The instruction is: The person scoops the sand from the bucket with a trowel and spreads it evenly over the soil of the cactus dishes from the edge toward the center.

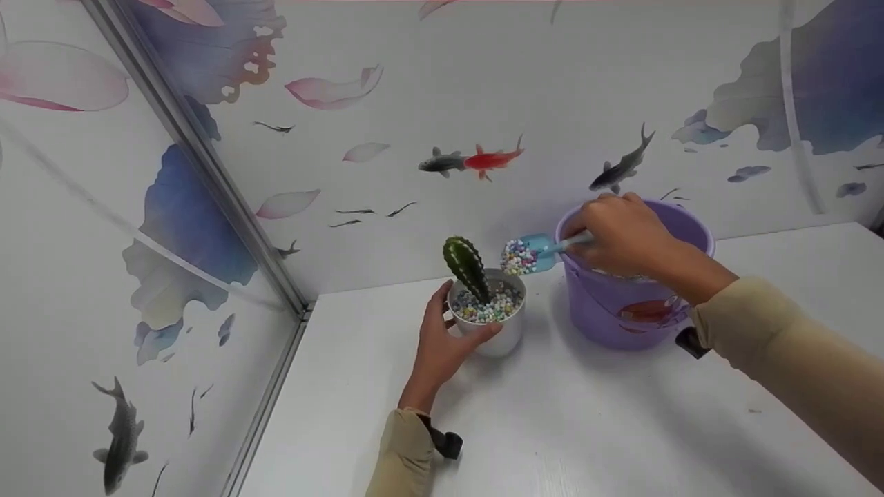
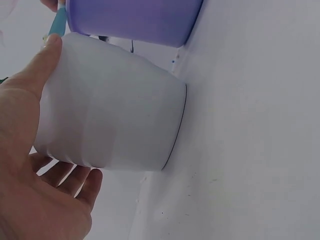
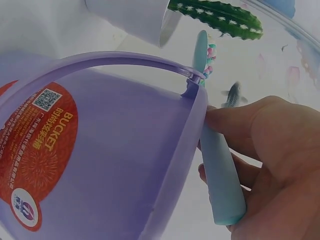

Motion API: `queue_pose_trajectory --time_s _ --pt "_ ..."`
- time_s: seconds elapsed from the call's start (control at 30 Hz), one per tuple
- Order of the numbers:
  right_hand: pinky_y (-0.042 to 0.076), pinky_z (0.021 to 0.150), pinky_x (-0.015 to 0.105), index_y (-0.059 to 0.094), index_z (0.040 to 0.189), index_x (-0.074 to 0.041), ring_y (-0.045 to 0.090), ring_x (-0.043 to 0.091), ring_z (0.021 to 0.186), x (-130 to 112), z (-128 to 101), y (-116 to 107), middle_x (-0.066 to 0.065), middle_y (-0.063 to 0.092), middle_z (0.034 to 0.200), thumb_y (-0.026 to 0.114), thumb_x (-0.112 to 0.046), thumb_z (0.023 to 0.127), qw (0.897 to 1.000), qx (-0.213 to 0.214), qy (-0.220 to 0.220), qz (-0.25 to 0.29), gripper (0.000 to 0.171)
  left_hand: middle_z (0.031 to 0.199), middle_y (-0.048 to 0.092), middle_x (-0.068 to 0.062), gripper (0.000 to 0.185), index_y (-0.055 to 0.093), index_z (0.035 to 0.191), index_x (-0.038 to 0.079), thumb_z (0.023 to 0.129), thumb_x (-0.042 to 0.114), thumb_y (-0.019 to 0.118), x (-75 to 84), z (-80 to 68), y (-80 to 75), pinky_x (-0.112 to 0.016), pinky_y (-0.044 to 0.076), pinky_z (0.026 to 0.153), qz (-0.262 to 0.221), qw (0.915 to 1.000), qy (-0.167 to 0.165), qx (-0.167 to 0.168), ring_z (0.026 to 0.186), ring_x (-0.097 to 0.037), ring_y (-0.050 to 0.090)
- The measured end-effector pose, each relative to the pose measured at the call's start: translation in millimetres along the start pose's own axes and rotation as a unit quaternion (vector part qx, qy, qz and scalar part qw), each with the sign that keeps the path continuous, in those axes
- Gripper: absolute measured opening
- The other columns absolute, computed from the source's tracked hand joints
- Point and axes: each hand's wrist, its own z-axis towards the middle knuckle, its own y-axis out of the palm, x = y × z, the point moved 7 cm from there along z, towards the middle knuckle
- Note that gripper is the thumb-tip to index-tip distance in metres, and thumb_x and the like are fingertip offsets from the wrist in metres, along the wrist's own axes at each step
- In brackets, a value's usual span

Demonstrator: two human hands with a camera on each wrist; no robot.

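A white pot (image 1: 501,335) (image 2: 110,110) (image 3: 130,17) stands on the white table (image 1: 587,428), filled with coloured pebbles (image 1: 487,308) around a green cactus (image 1: 467,267) (image 3: 217,15). My left hand (image 1: 442,342) (image 2: 30,165) grips the pot's side, thumb on its rim. My right hand (image 1: 621,231) (image 3: 265,165) holds a light blue scoop (image 1: 545,248) (image 3: 217,165) by its handle over the rim of a purple bucket (image 1: 621,310) (image 3: 100,160) (image 2: 130,20). The scoop's blade carries a heap of coloured pebbles (image 1: 518,257) just above and right of the pot.
The pot and bucket sit close to the back wall (image 1: 483,103), printed with fish and petals. A metal corner post (image 1: 207,159) and side panel close off the left. Bare tabletop stretches toward the front and right.
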Motion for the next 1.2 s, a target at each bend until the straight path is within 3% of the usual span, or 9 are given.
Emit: queue_pose_trajectory --time_s 0.27,0.6,0.73,0.93,1.2 --pt "0.042 0.096 0.056 0.087 0.11 -0.015 0.064 0.03 0.108 -4 2 -2 0.002 0.084 0.106 0.084 -0.016 0.093 1.0 0.012 -0.015 -0.014 0.017 0.172 0.041 0.004 0.115 0.031 0.171 0.025 0.079 0.057 0.094 -4.5 2.3 -2.5 -0.043 0.048 0.123 -0.007 0.9999 -0.004 -0.013 0.157 -0.02 0.044" --pt "0.042 0.097 0.055 0.086 0.111 -0.012 0.062 0.032 0.111 -5 3 -2 0.004 0.081 0.107 0.085 -0.015 0.092 1.0 0.009 -0.002 -0.021 0.019 0.17 0.045 0.002 0.112 0.031 0.17 0.028 0.081 0.057 0.093 -2.0 2.7 -4.5 -0.043 0.048 0.123 -0.007 0.9996 0.005 -0.028 0.156 -0.019 0.045" --pt "0.043 0.094 0.054 0.087 0.109 -0.014 0.064 0.031 0.107 -6 2 -2 0.003 0.082 0.105 0.086 -0.014 0.091 0.999 0.016 -0.011 -0.028 0.018 0.173 0.039 -0.001 0.115 0.027 0.172 0.026 0.082 0.055 0.093 -2.0 1.5 -3.5 -0.045 0.045 0.126 -0.01 0.9995 0.005 -0.031 0.159 -0.021 0.041" --pt "0.043 0.093 0.054 0.088 0.106 -0.017 0.065 0.03 0.105 -6 2 -2 0.0 0.083 0.101 0.086 -0.013 0.09 0.999 0.021 -0.017 -0.039 0.017 0.179 0.019 -0.007 0.131 0.014 0.172 0.019 0.077 0.057 0.095 -3.2 -1.1 5.7 -0.051 0.034 0.133 -0.01 0.9997 -0.018 -0.012 0.163 -0.028 0.031" --pt "0.043 0.099 0.056 0.087 0.11 -0.018 0.063 0.031 0.11 -6 2 -2 0.001 0.083 0.106 0.086 -0.014 0.091 0.999 0.001 0.001 -0.037 0.019 0.171 0.028 -0.009 0.128 0.019 0.167 0.015 0.075 0.055 0.098 3.0 -3.2 8.1 -0.051 0.034 0.134 -0.013 0.9996 -0.021 0.009 0.16 -0.025 0.034"
